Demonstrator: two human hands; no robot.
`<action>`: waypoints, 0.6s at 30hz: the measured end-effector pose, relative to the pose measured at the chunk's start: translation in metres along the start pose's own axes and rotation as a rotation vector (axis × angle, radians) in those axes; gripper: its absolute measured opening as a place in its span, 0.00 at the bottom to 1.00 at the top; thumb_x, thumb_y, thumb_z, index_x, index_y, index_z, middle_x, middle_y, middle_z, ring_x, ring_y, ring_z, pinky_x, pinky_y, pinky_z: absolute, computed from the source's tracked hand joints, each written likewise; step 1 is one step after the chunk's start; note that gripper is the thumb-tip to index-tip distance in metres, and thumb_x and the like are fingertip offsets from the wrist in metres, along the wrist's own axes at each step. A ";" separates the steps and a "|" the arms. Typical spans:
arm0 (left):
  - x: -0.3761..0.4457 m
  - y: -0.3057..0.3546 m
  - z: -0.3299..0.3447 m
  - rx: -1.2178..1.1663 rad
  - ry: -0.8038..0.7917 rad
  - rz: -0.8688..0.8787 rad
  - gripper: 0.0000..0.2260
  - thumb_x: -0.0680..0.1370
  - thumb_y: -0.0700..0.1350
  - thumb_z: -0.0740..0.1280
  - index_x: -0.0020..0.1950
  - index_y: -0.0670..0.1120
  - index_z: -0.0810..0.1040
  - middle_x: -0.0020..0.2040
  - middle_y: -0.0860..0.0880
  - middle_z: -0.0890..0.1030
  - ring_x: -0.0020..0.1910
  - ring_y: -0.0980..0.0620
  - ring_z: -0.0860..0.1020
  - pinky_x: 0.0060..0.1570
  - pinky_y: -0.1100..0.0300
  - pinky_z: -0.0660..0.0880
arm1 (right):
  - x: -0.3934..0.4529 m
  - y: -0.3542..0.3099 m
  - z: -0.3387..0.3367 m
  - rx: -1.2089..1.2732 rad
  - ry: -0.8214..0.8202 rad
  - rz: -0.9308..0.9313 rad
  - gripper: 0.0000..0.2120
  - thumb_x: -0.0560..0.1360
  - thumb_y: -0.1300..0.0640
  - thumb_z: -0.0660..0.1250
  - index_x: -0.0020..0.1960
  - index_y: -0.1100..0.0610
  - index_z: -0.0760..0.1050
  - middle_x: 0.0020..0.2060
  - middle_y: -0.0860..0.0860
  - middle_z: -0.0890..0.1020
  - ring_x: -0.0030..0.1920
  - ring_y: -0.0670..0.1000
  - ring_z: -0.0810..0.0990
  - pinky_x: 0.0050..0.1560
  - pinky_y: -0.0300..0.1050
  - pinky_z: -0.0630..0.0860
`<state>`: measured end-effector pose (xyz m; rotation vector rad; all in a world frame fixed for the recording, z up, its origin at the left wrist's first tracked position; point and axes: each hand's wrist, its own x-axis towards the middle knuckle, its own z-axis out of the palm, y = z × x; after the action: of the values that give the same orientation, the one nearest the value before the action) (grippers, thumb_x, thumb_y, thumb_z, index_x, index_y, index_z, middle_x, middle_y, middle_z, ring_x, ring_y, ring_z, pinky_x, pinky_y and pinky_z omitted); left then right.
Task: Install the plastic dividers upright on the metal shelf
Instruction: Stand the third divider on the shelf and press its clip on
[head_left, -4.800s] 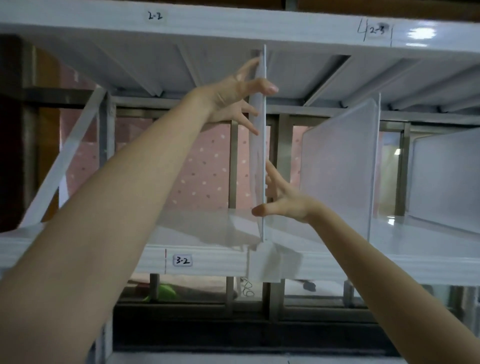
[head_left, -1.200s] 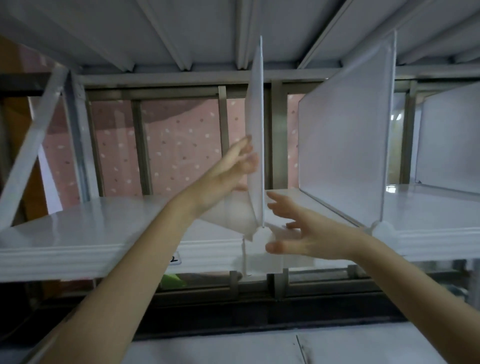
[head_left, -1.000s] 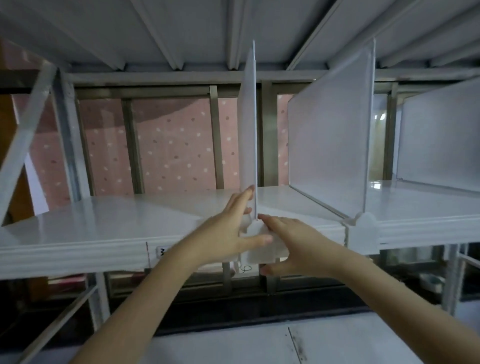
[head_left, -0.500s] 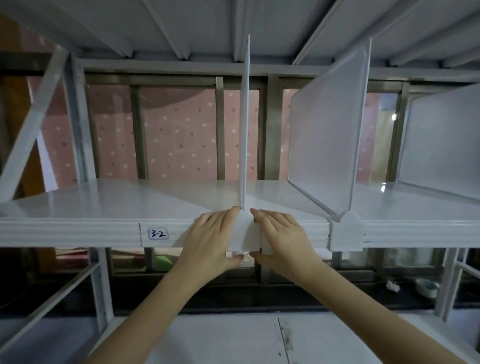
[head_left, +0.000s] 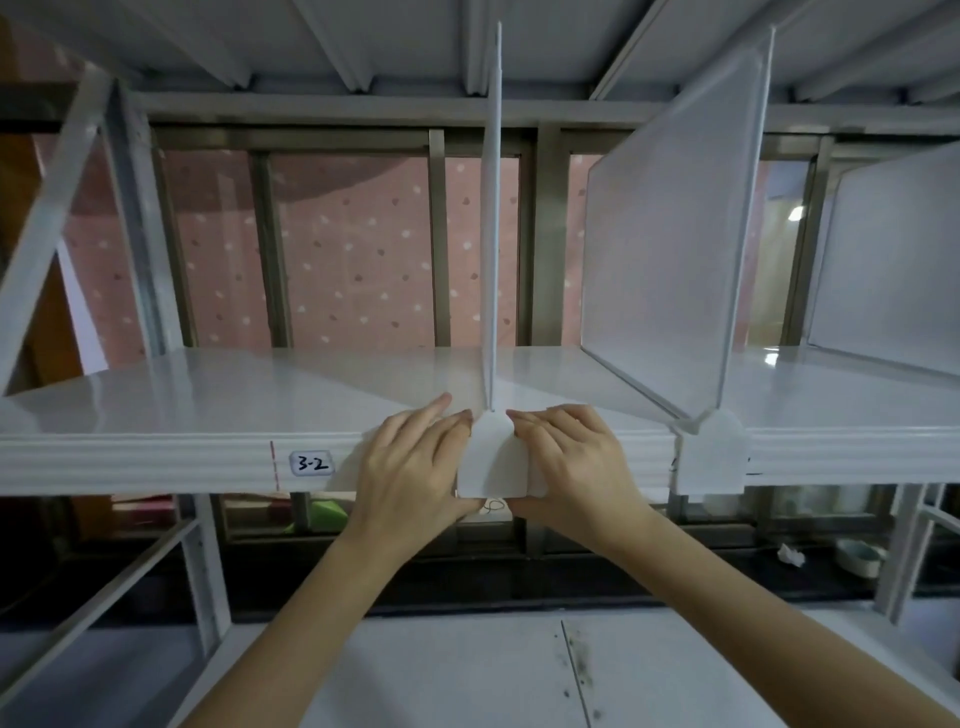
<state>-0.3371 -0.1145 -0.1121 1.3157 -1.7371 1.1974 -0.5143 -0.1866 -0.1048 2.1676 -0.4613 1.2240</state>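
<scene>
A thin white plastic divider stands upright on the white metal shelf, seen edge-on. Its front clip hangs over the shelf's front lip. My left hand lies flat just left of the clip, fingers on the shelf top, palm over the lip. On the other side of the clip my right hand rests the same way. Both thumbs sit near the clip's lower edge.
A second divider stands to the right with its own clip, and a third divider is at the far right. A label reading 3-2 is on the lip. A diagonal brace crosses the left end. A lower shelf lies below.
My hands came down from the divider's panel to its front clip at the shelf lip. Over the last half second they have stayed there.
</scene>
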 end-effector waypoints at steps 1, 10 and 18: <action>0.000 -0.001 0.001 0.018 0.019 0.021 0.25 0.62 0.55 0.78 0.49 0.38 0.83 0.50 0.44 0.85 0.58 0.44 0.80 0.55 0.52 0.71 | 0.001 0.000 0.000 -0.016 0.006 -0.015 0.29 0.53 0.49 0.81 0.48 0.65 0.81 0.48 0.56 0.85 0.45 0.54 0.84 0.51 0.48 0.74; 0.000 -0.010 0.006 0.060 0.100 0.112 0.25 0.64 0.58 0.77 0.47 0.38 0.84 0.49 0.44 0.85 0.58 0.43 0.80 0.58 0.50 0.71 | 0.000 0.003 0.004 -0.028 0.050 -0.052 0.31 0.54 0.47 0.80 0.51 0.64 0.78 0.49 0.56 0.85 0.46 0.54 0.84 0.56 0.49 0.69; -0.026 -0.056 -0.019 0.203 0.096 0.080 0.28 0.63 0.59 0.77 0.49 0.37 0.83 0.51 0.42 0.84 0.57 0.43 0.81 0.59 0.46 0.70 | 0.031 -0.042 0.033 0.036 0.099 -0.066 0.29 0.54 0.47 0.80 0.46 0.65 0.81 0.47 0.57 0.85 0.45 0.54 0.84 0.55 0.50 0.71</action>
<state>-0.2767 -0.0917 -0.1122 1.2898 -1.6482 1.4904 -0.4527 -0.1764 -0.1052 2.1236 -0.3255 1.3058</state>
